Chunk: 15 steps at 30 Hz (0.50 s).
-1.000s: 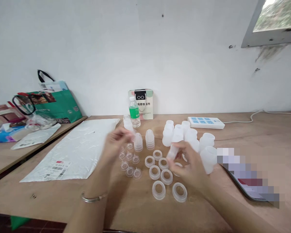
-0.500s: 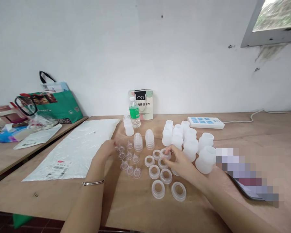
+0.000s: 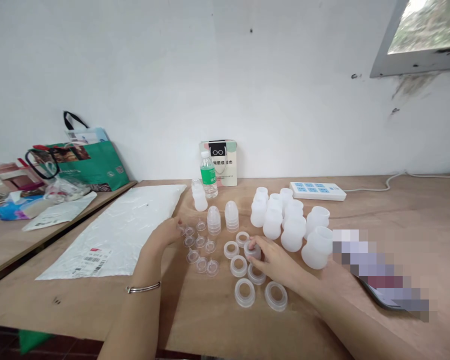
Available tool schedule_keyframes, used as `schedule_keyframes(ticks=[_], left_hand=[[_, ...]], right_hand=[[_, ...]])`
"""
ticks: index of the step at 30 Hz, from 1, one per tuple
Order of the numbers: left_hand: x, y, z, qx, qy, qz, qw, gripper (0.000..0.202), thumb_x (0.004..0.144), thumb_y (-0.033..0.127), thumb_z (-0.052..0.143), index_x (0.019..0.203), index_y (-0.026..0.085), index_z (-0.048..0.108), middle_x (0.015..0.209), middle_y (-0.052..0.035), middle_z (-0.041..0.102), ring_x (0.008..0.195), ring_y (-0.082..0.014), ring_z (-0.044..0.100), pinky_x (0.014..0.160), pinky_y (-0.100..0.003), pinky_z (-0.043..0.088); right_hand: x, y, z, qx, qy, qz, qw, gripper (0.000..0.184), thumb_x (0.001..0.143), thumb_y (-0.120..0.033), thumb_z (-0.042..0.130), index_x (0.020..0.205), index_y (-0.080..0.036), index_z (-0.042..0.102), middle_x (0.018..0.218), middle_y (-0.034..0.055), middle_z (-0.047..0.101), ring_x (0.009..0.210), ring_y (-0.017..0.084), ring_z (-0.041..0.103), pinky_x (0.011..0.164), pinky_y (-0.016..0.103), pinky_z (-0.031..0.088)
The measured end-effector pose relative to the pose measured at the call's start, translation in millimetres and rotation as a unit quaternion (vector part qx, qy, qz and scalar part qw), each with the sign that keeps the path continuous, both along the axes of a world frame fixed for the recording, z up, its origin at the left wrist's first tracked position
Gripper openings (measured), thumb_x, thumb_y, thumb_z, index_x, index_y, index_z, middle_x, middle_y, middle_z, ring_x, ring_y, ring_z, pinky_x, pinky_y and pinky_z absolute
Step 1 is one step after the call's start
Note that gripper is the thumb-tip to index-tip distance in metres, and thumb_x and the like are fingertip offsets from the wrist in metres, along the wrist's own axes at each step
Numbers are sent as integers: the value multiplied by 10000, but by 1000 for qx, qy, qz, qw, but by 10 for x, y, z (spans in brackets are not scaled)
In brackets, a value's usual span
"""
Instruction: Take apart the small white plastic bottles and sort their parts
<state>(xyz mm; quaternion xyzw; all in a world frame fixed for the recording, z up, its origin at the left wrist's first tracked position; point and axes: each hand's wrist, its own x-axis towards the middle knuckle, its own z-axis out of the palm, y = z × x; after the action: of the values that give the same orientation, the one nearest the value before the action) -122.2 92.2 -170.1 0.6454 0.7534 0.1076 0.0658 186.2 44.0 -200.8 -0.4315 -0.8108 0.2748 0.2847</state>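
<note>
My left hand is at the left edge of a group of small clear bottle nipples, its fingertips pinched on one of them, partly hidden by the fingers. My right hand reaches over several translucent bottle collar rings laid out on the table. Its thumb and fingers close on one collar ring, which appears to sit over another. Two clear domed caps stand behind the nipples. To the right of the rings, several frosted white bottle bodies stand upright.
A capped baby bottle and a green-labelled water bottle stand before a paper bag. A white mailing bag lies left. A power strip is at the back. A blurred-out phone-like object lies right.
My right hand has moved slightly down and toward me with a collar ring, now over another ring. My left hand has shifted slightly right at the nipples.
</note>
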Motion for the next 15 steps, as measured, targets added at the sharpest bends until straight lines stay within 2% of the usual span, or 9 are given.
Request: schedule_keyframes(ticks=[2,5,7,9,12,15], left_hand=[[2,-37,28,32,-13,0,999,272,703,158,489,931,135,635,985,-137,698,927,-275,650,816,-348,475],[57,-33,99,107,-36,1,994,340,772,200,448,1067,113,592,1094,-157,651,1019,-283,612,889,-384,452],[135,56,162,161,-58,5,985,395,827,254,419,1177,106,525,1203,-166,595,1092,-278,576,904,-384,452],[230,222,229,203,-85,11,975,450,863,303,400,1264,102,445,1298,-168,534,1157,-262,539,901,-359,462],[360,549,306,226,-123,22,966,566,861,349,457,1332,57,342,1378,-210,459,1207,-260,509,917,-332,455],[444,828,317,219,-155,33,963,662,803,364,574,1319,30,327,1342,-254,486,1177,-281,539,918,-336,447]], right_hand=[[5,-16,32,-11,-6,-7,1000,125,794,-184,563,900,-213,505,963,56,642,878,226,610,769,382,480],[8,-53,88,-17,17,-16,1000,183,820,-222,548,990,-216,481,1157,87,610,1058,245,575,870,416,457],[6,-70,108,-8,47,-17,999,177,841,-248,530,1009,-221,481,1267,99,569,1179,247,520,950,436,418],[1,-78,110,10,77,-19,997,163,844,-256,529,1000,-228,490,1295,100,560,1235,241,488,996,443,388],[-2,-77,107,31,106,-23,994,151,843,-238,524,993,-235,500,1275,97,577,1239,225,492,1017,440,373],[11,-75,113,39,118,-19,992,141,848,-224,509,990,-229,512,1253,97,590,1210,221,514,1005,438,387]])
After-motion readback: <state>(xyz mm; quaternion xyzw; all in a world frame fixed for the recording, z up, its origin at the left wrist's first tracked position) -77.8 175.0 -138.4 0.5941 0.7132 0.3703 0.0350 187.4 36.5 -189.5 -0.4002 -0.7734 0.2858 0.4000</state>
